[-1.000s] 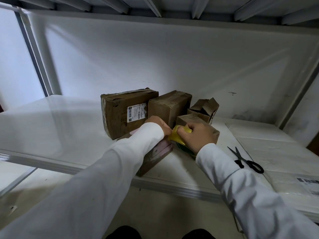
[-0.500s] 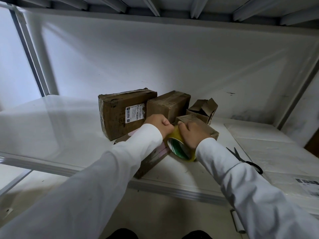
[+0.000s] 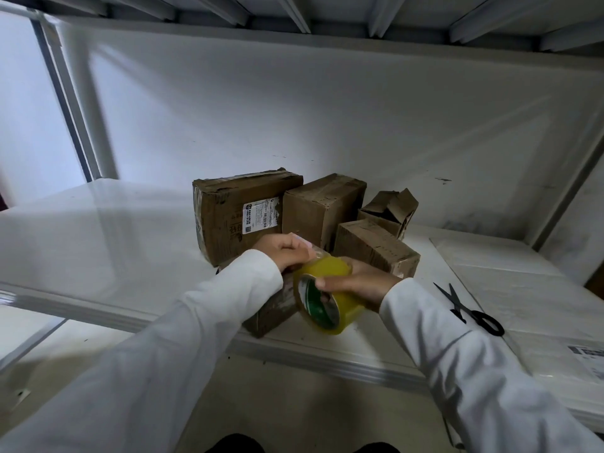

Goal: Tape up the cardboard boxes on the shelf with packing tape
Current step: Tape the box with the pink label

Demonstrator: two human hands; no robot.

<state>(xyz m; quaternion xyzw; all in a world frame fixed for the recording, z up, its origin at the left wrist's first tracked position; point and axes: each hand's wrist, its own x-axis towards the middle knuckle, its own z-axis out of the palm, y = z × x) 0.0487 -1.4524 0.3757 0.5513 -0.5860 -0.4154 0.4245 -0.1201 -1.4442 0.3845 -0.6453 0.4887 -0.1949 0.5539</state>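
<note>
Right hand point(image 3: 358, 282) grasps the tape roll point(image 3: 327, 294); left hand point(image 3: 287, 251) at 10 o'clock pinches its free end. Pull steadily, keeping tape flat over the box point(image 3: 271, 308).

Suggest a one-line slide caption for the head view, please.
Right hand holds the yellow tape roll while left hand pinches its end over a box on the shelf.

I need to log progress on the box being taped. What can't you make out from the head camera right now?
- Front box, head view: mostly hidden under the left sleeve and tape roll; its seam cannot be seen.
- Tape end: left hand covers it.
- Label on the big box: print too small.
- Paper at right: cut off by the edge.
</note>
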